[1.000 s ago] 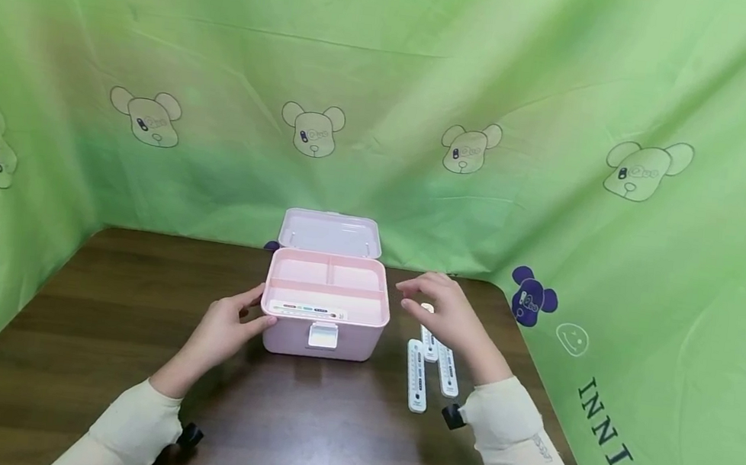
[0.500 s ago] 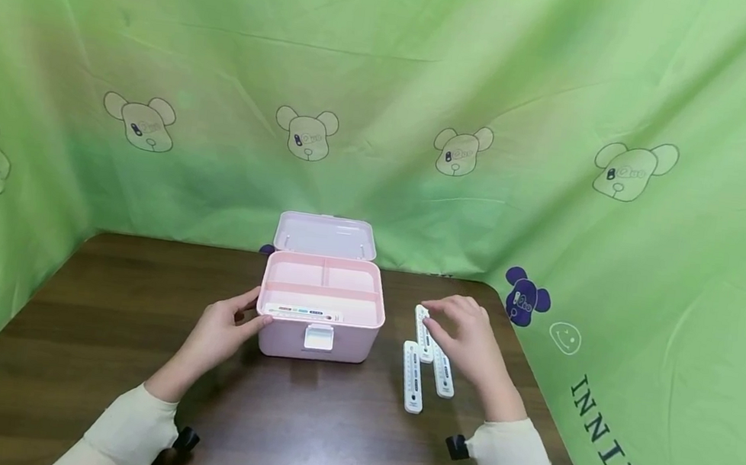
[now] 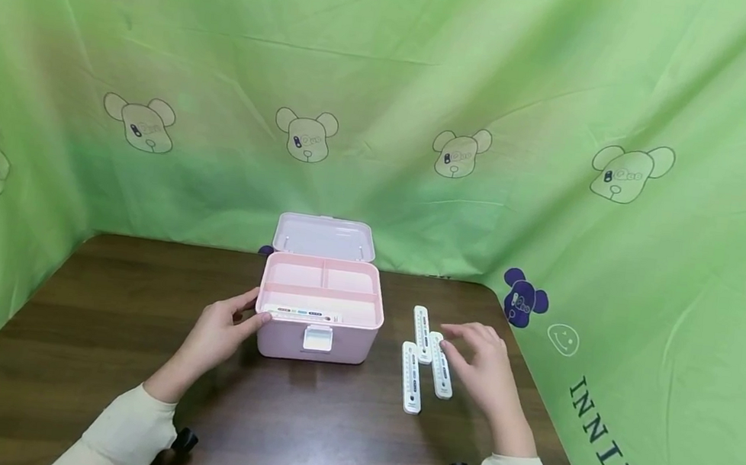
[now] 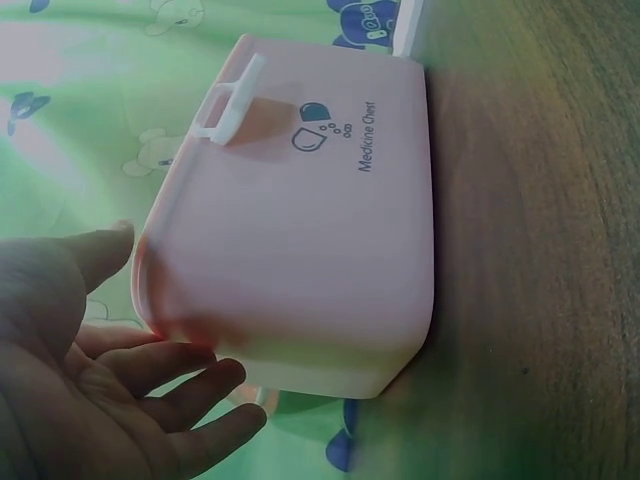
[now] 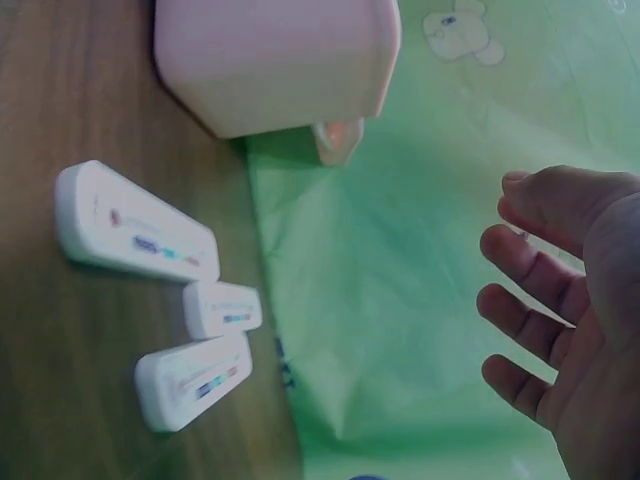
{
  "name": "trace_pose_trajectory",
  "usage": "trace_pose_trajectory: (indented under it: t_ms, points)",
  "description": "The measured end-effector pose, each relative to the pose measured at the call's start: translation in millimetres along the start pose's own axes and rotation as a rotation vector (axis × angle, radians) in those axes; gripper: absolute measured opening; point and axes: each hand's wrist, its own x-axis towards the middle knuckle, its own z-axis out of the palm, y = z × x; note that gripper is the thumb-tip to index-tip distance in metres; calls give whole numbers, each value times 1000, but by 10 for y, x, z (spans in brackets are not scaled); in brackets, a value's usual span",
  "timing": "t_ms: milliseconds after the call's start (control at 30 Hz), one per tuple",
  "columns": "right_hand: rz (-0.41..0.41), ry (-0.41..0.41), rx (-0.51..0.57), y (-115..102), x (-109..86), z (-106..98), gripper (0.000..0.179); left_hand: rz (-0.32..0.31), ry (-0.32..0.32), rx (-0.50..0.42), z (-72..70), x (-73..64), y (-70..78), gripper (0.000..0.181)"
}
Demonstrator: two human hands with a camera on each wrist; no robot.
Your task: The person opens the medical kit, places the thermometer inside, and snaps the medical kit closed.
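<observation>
Right of the pink rectangular plastic box (image 3: 354, 347): three white oblong plastic thermometers (image 3: 412, 377) — right hand (image 3: 483, 368) raised beside them, fingers parted, holding nothing. Box's left front corner: left hand (image 3: 216, 334) — fingers relaxed, touching. Box's rear: lid (image 3: 325, 238), tipped back.

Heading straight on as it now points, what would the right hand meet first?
Likely the rightmost thermometer, by the fingers of the right hand in the head view; height above the table is unclear.
</observation>
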Motion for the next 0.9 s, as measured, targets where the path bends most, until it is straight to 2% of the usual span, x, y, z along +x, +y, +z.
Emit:
trace_pose_trajectory:
  t_ms: [200,500,900]
  points:
    - [102,-17,-10,113,-155,31,26,4,15,-15,-1,2,-7,60]
    - [289,-112,-70,268,-300,102,29,-13,-10,10,15,15,-7,68]
    - [422,-196,-105,333,-398,236,41,-2,-14,27,2,-8,0,72]
